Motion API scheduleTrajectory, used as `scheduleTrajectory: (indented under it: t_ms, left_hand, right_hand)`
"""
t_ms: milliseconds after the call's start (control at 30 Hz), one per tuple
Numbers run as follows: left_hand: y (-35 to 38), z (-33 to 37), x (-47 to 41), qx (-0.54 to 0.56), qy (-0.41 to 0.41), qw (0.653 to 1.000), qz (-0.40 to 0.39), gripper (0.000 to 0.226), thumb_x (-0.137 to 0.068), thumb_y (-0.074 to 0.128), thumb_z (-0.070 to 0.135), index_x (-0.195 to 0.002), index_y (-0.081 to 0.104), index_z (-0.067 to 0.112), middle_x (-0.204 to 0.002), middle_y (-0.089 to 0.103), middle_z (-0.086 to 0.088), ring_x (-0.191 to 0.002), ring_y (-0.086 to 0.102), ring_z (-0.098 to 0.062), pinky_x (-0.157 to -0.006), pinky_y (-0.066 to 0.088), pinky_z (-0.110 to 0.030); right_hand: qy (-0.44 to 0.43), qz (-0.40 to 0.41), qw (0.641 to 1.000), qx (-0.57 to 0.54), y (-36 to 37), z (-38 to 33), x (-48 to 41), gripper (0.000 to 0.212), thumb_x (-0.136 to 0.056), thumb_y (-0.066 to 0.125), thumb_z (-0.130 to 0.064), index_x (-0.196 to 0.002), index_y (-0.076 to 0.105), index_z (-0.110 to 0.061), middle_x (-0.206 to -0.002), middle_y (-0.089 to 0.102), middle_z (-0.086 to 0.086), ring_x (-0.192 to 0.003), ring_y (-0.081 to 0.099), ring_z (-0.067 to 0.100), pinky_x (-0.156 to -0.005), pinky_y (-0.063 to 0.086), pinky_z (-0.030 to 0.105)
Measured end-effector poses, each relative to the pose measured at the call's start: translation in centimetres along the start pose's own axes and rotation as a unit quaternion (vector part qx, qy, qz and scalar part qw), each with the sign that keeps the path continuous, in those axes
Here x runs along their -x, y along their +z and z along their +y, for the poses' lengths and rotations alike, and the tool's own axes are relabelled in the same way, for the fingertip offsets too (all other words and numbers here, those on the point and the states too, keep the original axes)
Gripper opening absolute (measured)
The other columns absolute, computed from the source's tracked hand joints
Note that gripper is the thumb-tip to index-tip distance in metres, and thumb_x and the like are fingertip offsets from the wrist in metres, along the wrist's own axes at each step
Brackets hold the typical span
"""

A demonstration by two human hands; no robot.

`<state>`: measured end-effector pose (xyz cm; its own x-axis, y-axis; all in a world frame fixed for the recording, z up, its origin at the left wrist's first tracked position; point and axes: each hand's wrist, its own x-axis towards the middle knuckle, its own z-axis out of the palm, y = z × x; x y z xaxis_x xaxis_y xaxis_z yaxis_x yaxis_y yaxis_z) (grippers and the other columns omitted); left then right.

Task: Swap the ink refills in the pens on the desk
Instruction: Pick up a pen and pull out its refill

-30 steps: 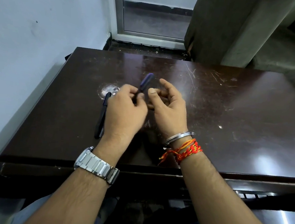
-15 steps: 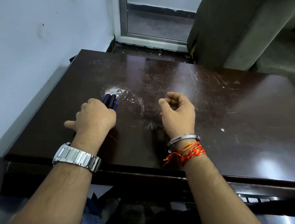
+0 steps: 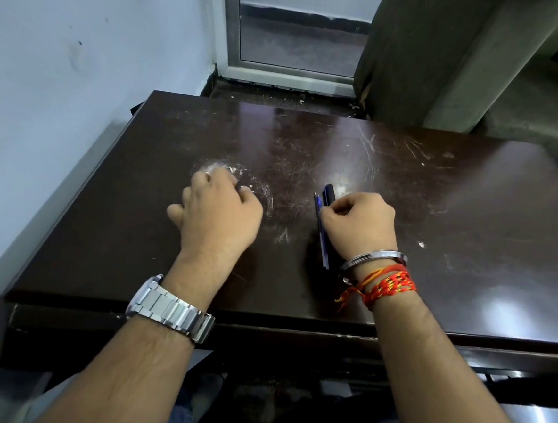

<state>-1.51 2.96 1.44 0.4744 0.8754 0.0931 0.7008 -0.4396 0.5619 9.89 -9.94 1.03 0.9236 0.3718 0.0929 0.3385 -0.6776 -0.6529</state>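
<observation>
- The right hand [image 3: 360, 224] is gripping the pens [image 3: 328, 195], fingers curling round them; the tips are poking out beyond the fingers.
- The left hand [image 3: 219, 215] is resting on the desk [image 3: 470, 226], fingers curling under; what they are holding, I cannot tell.

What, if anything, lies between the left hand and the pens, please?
Nothing visible does. Only a bare, scuffed stretch of desk separates the left hand from the pens, which the right hand grips.
</observation>
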Motion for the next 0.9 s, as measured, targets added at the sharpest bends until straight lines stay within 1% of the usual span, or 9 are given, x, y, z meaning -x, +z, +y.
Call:
scheduleTrajectory:
  t_ms: [100,233,333,433,533,667,733,833,900]
  left_hand:
    - [1.0,0.3,0.6,-0.002,0.068,0.997,-0.043,0.025,-0.088,0.06,0.037,-0.112,0.06,0.029,-0.116,0.056,0.002,-0.111,0.055,-0.023,-0.092,0.032,-0.044]
    - [1.5,-0.1,0.6,-0.047,0.068,0.994,-0.075,0.022,-0.085,0.071,0.032,-0.104,0.062,0.033,-0.109,0.052,0.005,-0.103,0.054,-0.02,-0.084,0.026,-0.036]
    - [1.4,-0.4,0.4,-0.047,0.054,0.995,-0.064,0.016,-0.085,0.072,0.027,-0.091,0.058,0.032,-0.104,0.052,0.005,-0.087,0.044,-0.015,-0.082,0.024,-0.035]
    - [1.3,-0.5,0.2,-0.048,0.047,0.996,-0.052,0.016,-0.085,0.072,0.023,-0.091,0.059,0.03,-0.104,0.058,0.003,-0.085,0.044,-0.015,-0.083,0.027,-0.036]
    - [1.4,-0.5,0.2,-0.05,0.043,0.997,-0.04,0.015,-0.085,0.071,0.02,-0.092,0.06,0.028,-0.104,0.058,0.002,-0.084,0.043,-0.015,-0.083,0.026,-0.036]
    - [1.5,-0.7,0.0,-0.058,0.035,0.998,-0.014,0.02,-0.082,0.068,0.011,-0.091,0.061,0.027,-0.104,0.059,0.001,-0.082,0.043,-0.016,-0.081,0.025,-0.035]
    - [1.5,-0.8,-0.2,-0.056,0.029,0.998,-0.002,0.02,-0.082,0.066,0.009,-0.093,0.063,0.026,-0.104,0.06,0.0,-0.081,0.044,-0.016,-0.081,0.026,-0.035]
    - [1.4,-0.8,-0.4,-0.051,0.022,0.998,0.013,0.02,-0.081,0.066,0.008,-0.095,0.065,0.023,-0.103,0.062,-0.001,-0.081,0.045,-0.016,-0.081,0.026,-0.036]
    - [1.5,-0.8,-0.4,-0.054,0.024,0.998,0.023,0.02,-0.081,0.066,0.009,-0.096,0.064,0.022,-0.102,0.062,-0.001,-0.079,0.045,-0.016,-0.08,0.027,-0.036]
  right_hand:
    - [-0.004,-0.017,0.999,0.026,0.2,-0.1,0.1,0.013,-0.08,0.065,-0.022,-0.075,0.074,-0.014,-0.077,0.071,0.004,-0.076,0.064,0.019,-0.07,0.042,0.019]
    - [0.007,-0.009,0.999,0.031,0.2,0.1,0.0,0.011,-0.078,0.064,-0.02,-0.078,0.073,-0.015,-0.085,0.072,0.008,-0.075,0.063,0.022,-0.07,0.042,0.019]
    - [0.015,-0.001,0.999,0.035,0.2,0.2,-0.1,0.008,-0.078,0.063,-0.019,-0.076,0.071,-0.016,-0.085,0.071,0.01,-0.071,0.058,0.021,-0.069,0.04,0.019]
    - [0.018,0.007,0.999,0.049,0.3,0.5,-0.2,0.009,-0.079,0.062,-0.017,-0.081,0.069,-0.011,-0.087,0.069,0.011,-0.07,0.054,0.021,-0.068,0.04,0.021]
    - [0.031,-0.025,0.996,0.08,0.6,0.7,-0.5,0.016,-0.081,0.063,-0.019,-0.091,0.067,-0.007,-0.094,0.065,0.014,-0.072,0.053,0.024,-0.067,0.044,0.026]
    - [0.045,-0.052,0.994,0.088,0.9,0.9,-0.9,0.019,-0.085,0.061,-0.019,-0.096,0.068,-0.004,-0.094,0.066,0.015,-0.07,0.055,0.024,-0.066,0.046,0.026]
    - [0.042,-0.042,0.995,0.082,0.9,1.0,-0.9,0.018,-0.085,0.059,-0.018,-0.093,0.068,-0.004,-0.092,0.067,0.015,-0.07,0.056,0.025,-0.066,0.046,0.026]
    - [0.017,-0.007,0.997,0.07,0.9,0.8,-0.7,0.018,-0.084,0.057,-0.019,-0.084,0.068,-0.005,-0.085,0.067,0.014,-0.069,0.054,0.025,-0.065,0.041,0.024]
    - [-0.01,0.013,0.999,0.036,0.9,0.4,-0.4,0.016,-0.084,0.059,-0.021,-0.079,0.068,-0.008,-0.078,0.068,0.008,-0.07,0.057,0.021,-0.063,0.041,0.021]
